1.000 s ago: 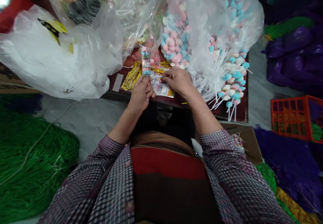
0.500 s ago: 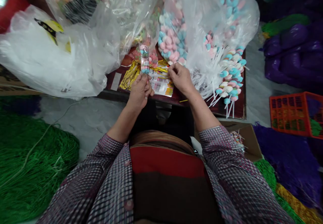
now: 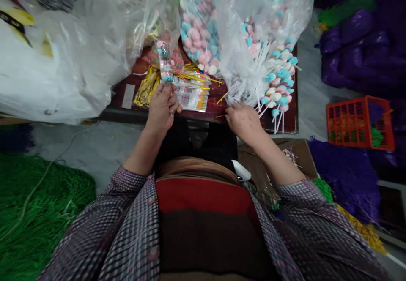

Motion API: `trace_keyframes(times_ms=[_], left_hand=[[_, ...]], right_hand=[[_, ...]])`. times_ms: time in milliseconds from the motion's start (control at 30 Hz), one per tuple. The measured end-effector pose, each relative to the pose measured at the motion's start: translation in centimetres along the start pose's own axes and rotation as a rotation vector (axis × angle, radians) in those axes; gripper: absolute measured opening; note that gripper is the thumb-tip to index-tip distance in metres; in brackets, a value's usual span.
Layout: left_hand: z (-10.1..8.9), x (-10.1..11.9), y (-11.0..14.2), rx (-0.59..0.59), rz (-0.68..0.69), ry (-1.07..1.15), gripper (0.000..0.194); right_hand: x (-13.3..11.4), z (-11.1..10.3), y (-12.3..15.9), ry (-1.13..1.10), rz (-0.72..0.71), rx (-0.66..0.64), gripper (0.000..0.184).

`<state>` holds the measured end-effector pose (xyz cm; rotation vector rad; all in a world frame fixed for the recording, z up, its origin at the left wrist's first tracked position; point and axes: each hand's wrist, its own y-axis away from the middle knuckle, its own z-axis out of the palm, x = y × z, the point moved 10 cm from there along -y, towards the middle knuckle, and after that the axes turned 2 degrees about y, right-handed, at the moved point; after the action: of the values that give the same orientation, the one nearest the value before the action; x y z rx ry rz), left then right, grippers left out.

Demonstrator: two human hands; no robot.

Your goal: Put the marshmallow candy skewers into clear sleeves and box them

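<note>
Along the table's front edge [image 3: 198, 116], left hand [image 3: 162, 107] pinches wrapped candy [image 3: 165, 63], right hand [image 3: 244, 121] apart, grip unclear

– What is seen at left?
– Green strands [image 3: 47, 213] are heaped together, crossed by a pale cord [image 3: 48, 169].
– And at right?
– An orange basket [image 3: 349, 122] is seen near shiny purple bundles [image 3: 352, 57].

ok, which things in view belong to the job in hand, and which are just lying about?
Likely in the job:
wrapped candy packet, held in the left hand
gold strips, near that hand
flat printed packets, also near it

Apparently just lying about:
green strands, lower left
orange basket, far right
purple strands, below the basket
</note>
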<state>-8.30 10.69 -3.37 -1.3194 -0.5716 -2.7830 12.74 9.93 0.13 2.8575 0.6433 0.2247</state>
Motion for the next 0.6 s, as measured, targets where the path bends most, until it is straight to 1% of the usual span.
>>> trace_keyframes(times_ms=[100, 167, 267, 333, 400, 467, 533, 600], left_hand=[[0.4, -0.1, 0.2, 0.0, -0.012, -0.026, 0.03], [0.8, -0.4, 0.5, -0.002, -0.035, -0.032, 0.031], [1.2, -0.9, 0.8, -0.008, -0.062, -0.024, 0.031], [1.3, -0.9, 0.9, -0.016, -0.065, -0.023, 0.031], [1.3, -1.0, 0.9, -0.028, -0.059, -0.03, 0.03], [1.7, -1.2, 1.0, -0.056, -0.056, -0.045, 0.029], [2.3, -1.7, 1.2, -0.099, -0.066, -0.081, 0.028], [3.0, -2.5, 1.4, -0.139, -0.092, -0.147, 0.026]], right_hand=[[-0.3, 0.4, -0.8, 0.016, 0.024, -0.004, 0.035], [-0.2, 0.6, -1.4, 0.017, 0.026, -0.004, 0.036], [0.7, 0.9, -2.0, -0.044, 0.057, 0.009, 0.035], [1.7, 0.7, -2.2, -0.149, 0.106, 0.064, 0.028], [3.0, 0.5, -2.1, -0.331, 0.174, 0.144, 0.017], [4.1, 0.7, -1.9, -0.62, 0.25, 0.194, 0.01], [4.4, 1.6, -1.9, -0.973, 0.299, 0.183, 0.013], [3.9, 2.1, -2.1, -1.271, 0.307, 0.161, 0.016]])
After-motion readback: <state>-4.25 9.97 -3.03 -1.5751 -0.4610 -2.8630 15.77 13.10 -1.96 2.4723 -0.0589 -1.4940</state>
